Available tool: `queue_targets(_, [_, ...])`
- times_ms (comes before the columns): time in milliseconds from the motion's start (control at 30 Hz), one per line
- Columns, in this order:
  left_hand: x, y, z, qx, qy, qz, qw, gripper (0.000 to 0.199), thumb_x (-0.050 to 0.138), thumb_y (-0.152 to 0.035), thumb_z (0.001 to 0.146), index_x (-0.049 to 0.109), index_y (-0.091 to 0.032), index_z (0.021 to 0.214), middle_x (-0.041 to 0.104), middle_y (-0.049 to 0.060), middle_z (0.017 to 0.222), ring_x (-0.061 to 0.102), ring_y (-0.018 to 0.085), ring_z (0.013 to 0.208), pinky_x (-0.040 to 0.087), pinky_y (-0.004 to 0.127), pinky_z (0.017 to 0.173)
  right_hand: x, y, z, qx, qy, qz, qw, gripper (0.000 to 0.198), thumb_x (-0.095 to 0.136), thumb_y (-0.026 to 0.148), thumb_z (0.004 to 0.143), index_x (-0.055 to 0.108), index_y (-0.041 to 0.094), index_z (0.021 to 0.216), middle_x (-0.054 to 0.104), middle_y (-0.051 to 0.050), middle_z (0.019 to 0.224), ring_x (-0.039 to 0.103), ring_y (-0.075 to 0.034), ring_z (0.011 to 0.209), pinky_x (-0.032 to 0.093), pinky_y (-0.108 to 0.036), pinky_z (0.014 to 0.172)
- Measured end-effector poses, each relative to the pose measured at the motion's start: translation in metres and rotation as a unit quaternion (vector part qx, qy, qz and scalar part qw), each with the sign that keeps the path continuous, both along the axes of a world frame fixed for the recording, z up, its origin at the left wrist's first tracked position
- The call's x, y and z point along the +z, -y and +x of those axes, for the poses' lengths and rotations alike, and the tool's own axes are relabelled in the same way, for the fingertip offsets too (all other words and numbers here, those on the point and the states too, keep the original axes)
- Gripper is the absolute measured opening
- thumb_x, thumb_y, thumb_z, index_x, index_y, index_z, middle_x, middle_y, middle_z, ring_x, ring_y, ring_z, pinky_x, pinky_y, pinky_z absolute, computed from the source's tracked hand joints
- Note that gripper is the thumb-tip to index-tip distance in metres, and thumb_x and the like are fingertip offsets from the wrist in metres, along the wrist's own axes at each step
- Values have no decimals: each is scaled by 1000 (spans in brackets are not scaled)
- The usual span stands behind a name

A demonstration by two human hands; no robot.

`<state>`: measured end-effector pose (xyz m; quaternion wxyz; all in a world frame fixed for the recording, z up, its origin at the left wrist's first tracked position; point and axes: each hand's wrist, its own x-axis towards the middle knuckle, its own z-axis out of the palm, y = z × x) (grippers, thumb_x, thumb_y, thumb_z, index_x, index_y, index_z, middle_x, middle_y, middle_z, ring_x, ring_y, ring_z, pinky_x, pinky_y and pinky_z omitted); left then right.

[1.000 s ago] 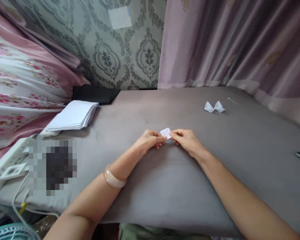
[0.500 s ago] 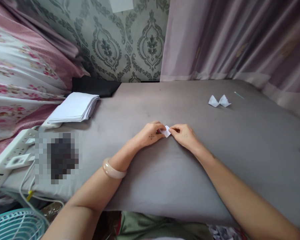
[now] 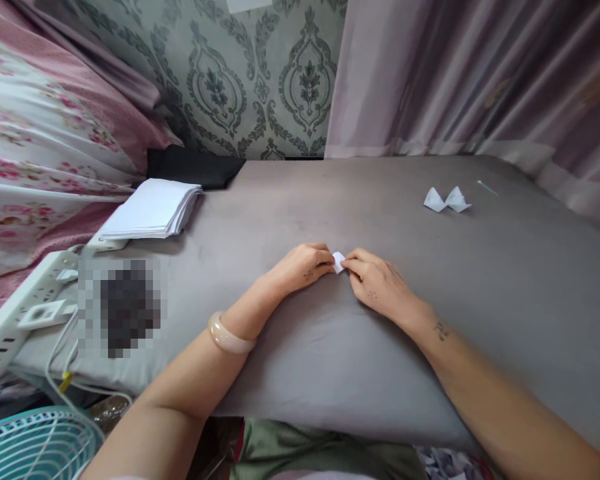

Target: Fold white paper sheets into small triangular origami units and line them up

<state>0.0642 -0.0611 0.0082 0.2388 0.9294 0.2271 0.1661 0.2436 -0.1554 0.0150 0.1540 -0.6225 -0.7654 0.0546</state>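
Note:
A small folded piece of white paper (image 3: 339, 262) is held between my two hands at the middle of the table. My left hand (image 3: 310, 265) pinches its left side, with the fingers covering part of it. At the paper's right edge, my right hand (image 3: 379, 280) has thumb and forefinger closed on it, the back of the hand turned up. Farther off to the right stands a folded white paper shape with two peaks (image 3: 447, 199), out of both hands' touch.
A stack of white paper (image 3: 153, 208) lies at the back left beside a black flat item (image 3: 195, 167). A white power strip (image 3: 17, 313) with cables runs along the left edge, above a teal fan (image 3: 37, 443). A thin stick (image 3: 487, 187) lies at the far right.
My right hand has rolled over so more of its back and wrist shows, its fingers still at the paper's right edge. The left hand keeps its pinch. The view has shifted slightly.

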Motion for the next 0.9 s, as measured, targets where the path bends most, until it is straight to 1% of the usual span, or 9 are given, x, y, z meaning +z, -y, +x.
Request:
queue_targets(100, [1, 1, 0, -1, -12, 11, 1000, 23, 52, -24, 93, 74, -18, 90, 66, 6, 96, 64, 15, 86, 46, 24, 82, 3, 2, -4, 9, 42, 13, 999, 31, 42, 11, 89, 71, 20, 99, 64, -8, 104, 59, -20, 96, 43, -30, 71])
queue_targets(167, [1, 2, 1, 6, -15, 14, 1000, 23, 52, -24, 93, 74, -18, 89, 66, 5, 95, 64, 15, 85, 47, 24, 82, 3, 2, -5, 6, 47, 20, 999, 31, 42, 13, 91, 70, 19, 99, 63, -8, 101, 58, -21, 98, 43, -30, 71])
queue_targets(300, [-2, 3, 2, 24, -10, 27, 999, 21, 54, -24, 91, 74, -19, 87, 67, 5, 92, 64, 15, 84, 46, 23, 77, -1, -2, -2, 1, 15, 4, 1000, 23, 50, 26, 93, 70, 18, 100, 63, -8, 102, 59, -19, 93, 43, -29, 73])
queue_targets(367, [-4, 3, 3, 28, -4, 30, 999, 21, 54, -25, 91, 74, -19, 87, 68, 5, 92, 64, 15, 84, 46, 23, 76, -2, -4, 0, -3, -4, -6, 1000, 22, 53, 31, 93, 70, 19, 101, 64, -7, 102, 60, -18, 90, 44, -29, 74])
queue_targets(500, [-3, 3, 3, 26, 5, 34, 999, 23, 52, -25, 93, 73, -17, 86, 68, 6, 91, 64, 15, 84, 47, 23, 76, -1, -4, 0, -9, -3, -5, 1000, 25, 49, 32, 96, 70, 19, 99, 65, -7, 101, 62, -17, 88, 43, -29, 73])
queue_targets(600, [0, 3, 2, 23, 2, 34, 999, 23, 52, -27, 93, 72, -16, 87, 68, 7, 91, 64, 16, 83, 47, 24, 75, 0, -3, -3, -10, 22, 6, 1000, 27, 46, 31, 97, 70, 18, 100, 65, -7, 100, 62, -18, 89, 43, -29, 73])
queue_targets(733, [3, 3, 2, 21, -12, 23, 999, 22, 53, -29, 93, 70, -15, 87, 68, 7, 91, 64, 15, 82, 47, 23, 75, 2, -1, -5, -16, 59, 18, 998, 25, 46, 31, 97, 68, 19, 101, 65, -7, 97, 61, -19, 89, 41, -29, 68])
queue_targets(900, [5, 4, 1, 5, -56, 57, 997, 29, 45, -27, 97, 70, -15, 90, 67, 8, 95, 64, 18, 90, 47, 25, 78, 3, 0, -4, -7, 74, 18, 997, 20, 51, 30, 95, 65, 20, 105, 65, -6, 96, 61, -19, 87, 38, -29, 64])
